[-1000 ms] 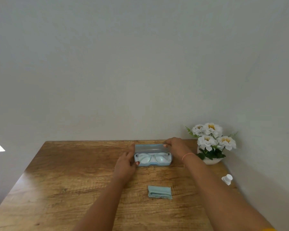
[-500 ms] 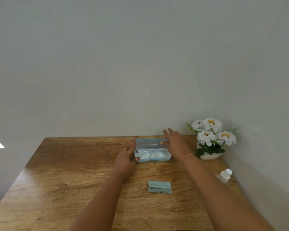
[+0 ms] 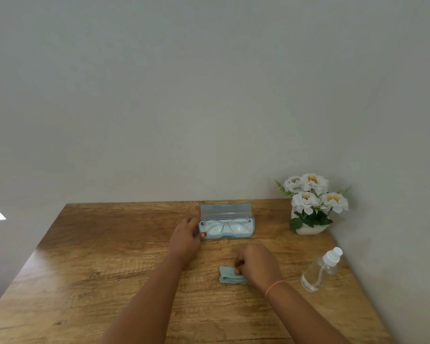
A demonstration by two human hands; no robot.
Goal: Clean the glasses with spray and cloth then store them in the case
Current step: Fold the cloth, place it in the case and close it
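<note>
A light blue glasses case [image 3: 225, 210] lies open near the table's far edge, lid tipped back. Clear-framed glasses [image 3: 225, 225] rest folded inside it. My left hand [image 3: 187, 236] grips the case's left end, thumb at its front corner. A folded pale blue cloth [image 3: 227, 274] lies nearer to me, and my right hand [image 3: 257, 264] rests on its right part with fingers curled, pinching its edge. A clear spray bottle [image 3: 320, 270] with a white cap stands to the right of that hand, apart from it.
The wooden table [image 3: 97, 264] meets a grey wall at the back and on the right. A white pot of white flowers [image 3: 310, 204] stands in the far right corner, right of the case. A bright patch shows at the left edge.
My right hand left the case lid and came back toward me onto the cloth. The lid stays open. My left hand keeps its hold on the case's left end.
</note>
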